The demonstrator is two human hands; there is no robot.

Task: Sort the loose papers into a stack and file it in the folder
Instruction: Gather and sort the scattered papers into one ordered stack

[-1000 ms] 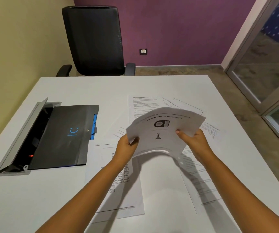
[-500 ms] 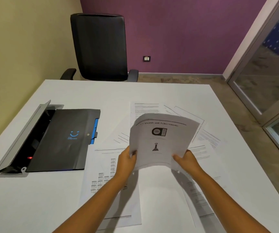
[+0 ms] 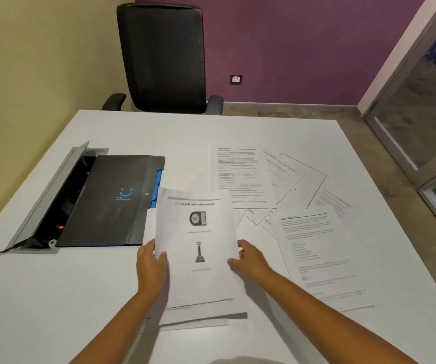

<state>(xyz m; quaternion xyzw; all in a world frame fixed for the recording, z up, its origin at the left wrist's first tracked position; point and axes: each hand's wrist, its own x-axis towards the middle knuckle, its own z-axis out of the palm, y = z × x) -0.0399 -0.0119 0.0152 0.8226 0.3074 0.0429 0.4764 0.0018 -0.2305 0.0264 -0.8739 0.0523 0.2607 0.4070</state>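
In the head view, a white printed sheet with a heading and two small dark pictures (image 3: 198,248) is gripped at both long edges, just right of the closed black folder with a blue smile mark (image 3: 111,200). The left hand (image 3: 150,266) is closed on the sheet's left edge, thumb on top; the right hand (image 3: 248,260) is closed on its right edge. The sheet lies between the two hands, over other white sheets whose edges show below it (image 3: 201,320). Farther right of the folder, loose white text pages (image 3: 277,185) are spread overlapping on the white table (image 3: 54,298). Left of the folder, an open grey cable hatch (image 3: 51,190) is set into the table. Beyond the folder, a black office chair (image 3: 163,56) is seen.
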